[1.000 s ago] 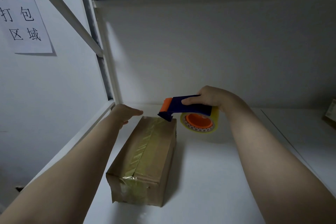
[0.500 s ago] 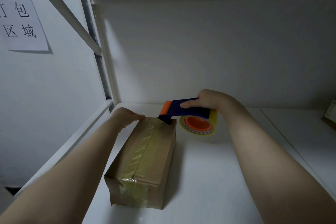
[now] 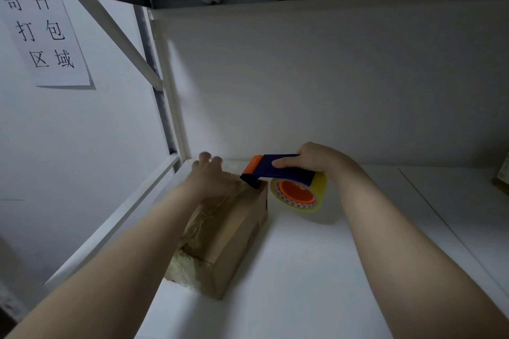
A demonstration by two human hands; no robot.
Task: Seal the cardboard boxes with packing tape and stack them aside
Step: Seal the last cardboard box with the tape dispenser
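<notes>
A brown cardboard box (image 3: pixel 237 239) lies lengthwise on the white shelf (image 3: pixel 303 270), with clear tape running along its top seam and down its near end. My left hand (image 3: pixel 212 176) presses flat on the far end of the box top, fingers reaching past the far edge. My right hand (image 3: pixel 311 159) grips the blue and orange tape dispenser (image 3: pixel 275 170), its front edge touching the box's far right corner. The yellowish tape roll (image 3: pixel 300 195) with an orange core hangs under the dispenser, just right of the box.
A white back wall stands right behind the box. A white shelf post and rail (image 3: pixel 170 129) border the left side. A paper sign with black characters (image 3: pixel 44 33) hangs on the left wall. Another brown box edge (image 3: pixel 502 179) shows at far right.
My left hand moved from the box's far left corner onto the far end of the taped top. The dispenser stays at the far right corner; the camera shifted slightly.
</notes>
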